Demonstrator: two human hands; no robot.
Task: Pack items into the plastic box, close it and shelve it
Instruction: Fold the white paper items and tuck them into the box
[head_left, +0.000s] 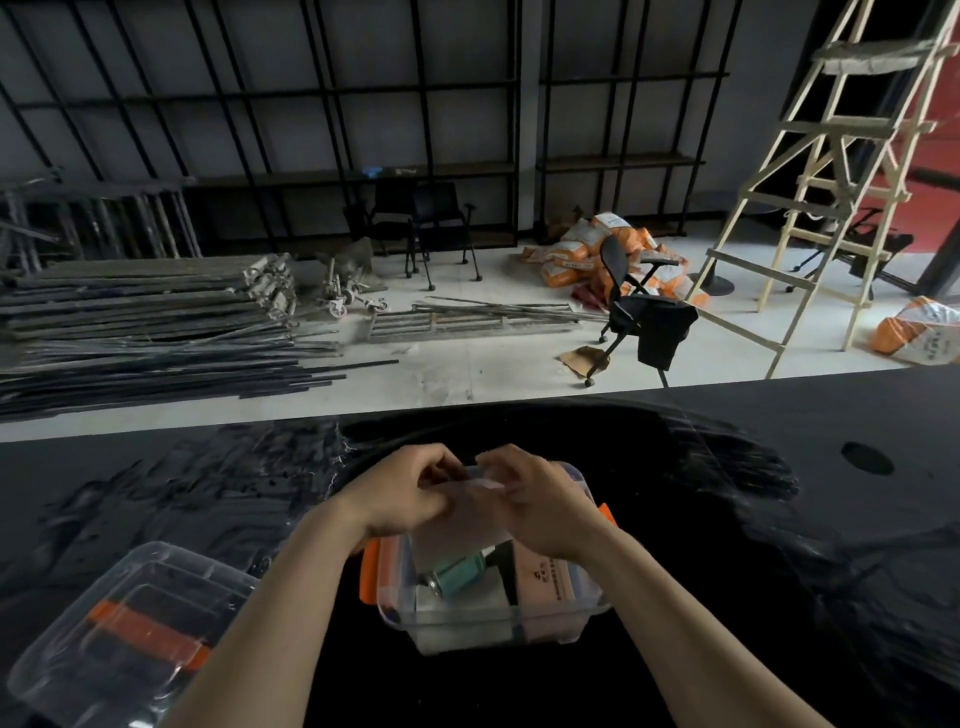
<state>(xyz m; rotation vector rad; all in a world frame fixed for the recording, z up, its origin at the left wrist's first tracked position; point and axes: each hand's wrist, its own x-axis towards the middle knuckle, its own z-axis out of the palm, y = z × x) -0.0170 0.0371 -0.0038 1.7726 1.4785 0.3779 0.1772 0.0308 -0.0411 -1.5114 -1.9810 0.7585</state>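
A clear plastic box (498, 631) with orange latches stands open on the black table, close in front of me. Inside it lie a teal cylinder (460, 571) and a pale carton with print (540, 577). Both hands hover over the box's far half and pinch one thin, translucent packet (485, 486) between them. My left hand (410, 493) grips its left edge, my right hand (540, 501) its right edge. The box's clear lid (130, 629) with an orange handle lies upside up on the table at the lower left.
The black table (727, 519) has a round hole (866, 458) at the far right. Beyond its far edge the floor holds stacked metal bars (145, 322), black chairs (639, 312), orange-and-white sacks (597, 254) and a wooden ladder (831, 171). Black shelving (441, 169) lines the back wall.
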